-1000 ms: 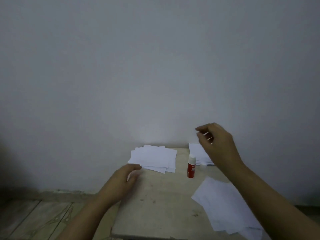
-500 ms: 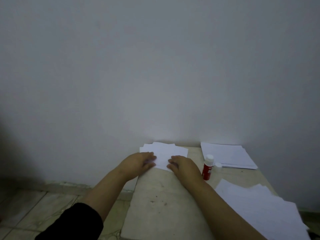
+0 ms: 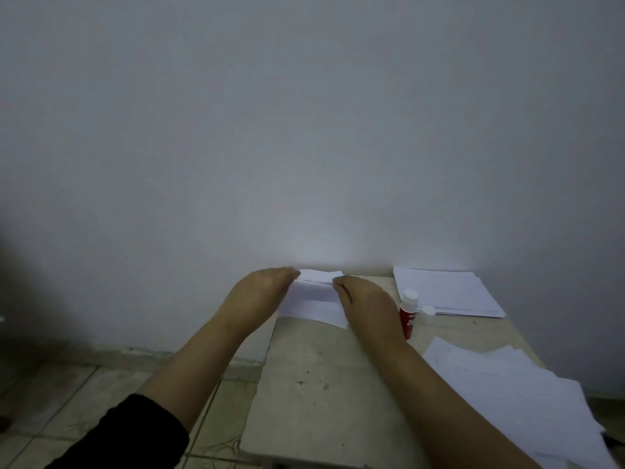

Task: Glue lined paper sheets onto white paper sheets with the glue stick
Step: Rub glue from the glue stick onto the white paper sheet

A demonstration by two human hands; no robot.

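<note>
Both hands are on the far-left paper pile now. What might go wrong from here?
1. The right hand sits close beside the upright glue stick; drawing back may topple it.
2. The far-left pile overhangs the table edge, so sheets may slip off.
3. The left hand may lift several sheets together.

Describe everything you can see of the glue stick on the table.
The glue stick stands upright on the pale table, a red tube with white lettering too blurred to read and a white top. It looks plastic. The right hand partly covers its lower left side; contact cannot be told. A small white cap lies just to its right, beside a paper stack.
</note>
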